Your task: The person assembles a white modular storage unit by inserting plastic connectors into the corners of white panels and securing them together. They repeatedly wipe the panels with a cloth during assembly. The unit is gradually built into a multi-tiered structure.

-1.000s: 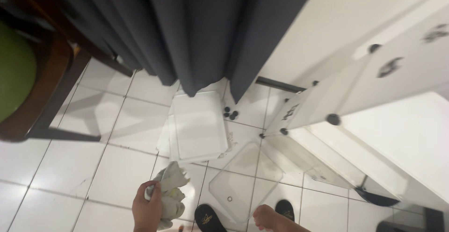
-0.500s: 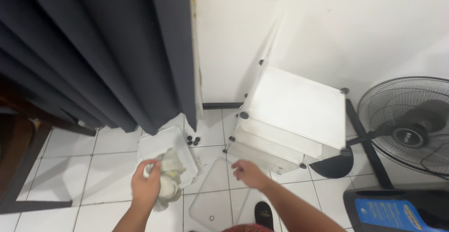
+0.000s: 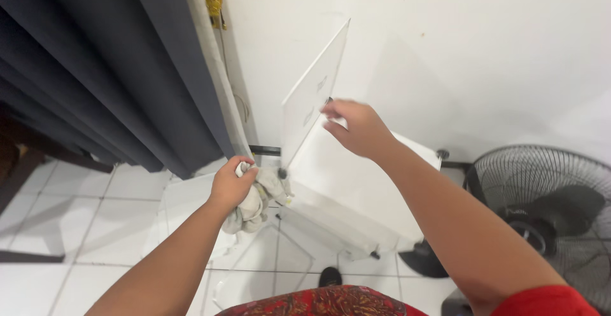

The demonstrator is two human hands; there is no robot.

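Left hand [image 3: 230, 184], centre frame, closed around crumpled grey cloth [image 3: 258, 201], kept clear of the floor | right hand [image 3: 356, 127], upper centre, fingers curled on raised white panel [image 3: 313, 93], holding it upright above white cabinet [image 3: 356, 189].

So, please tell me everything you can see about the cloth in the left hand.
The cloth is a crumpled, off-white rag, soft fabric with greyish, soiled-looking folds. It is bunched in the closed left hand, most of it hanging below the fingers and some spilling to the side. It is held above the white tiled floor, close to the white panel cabinet.
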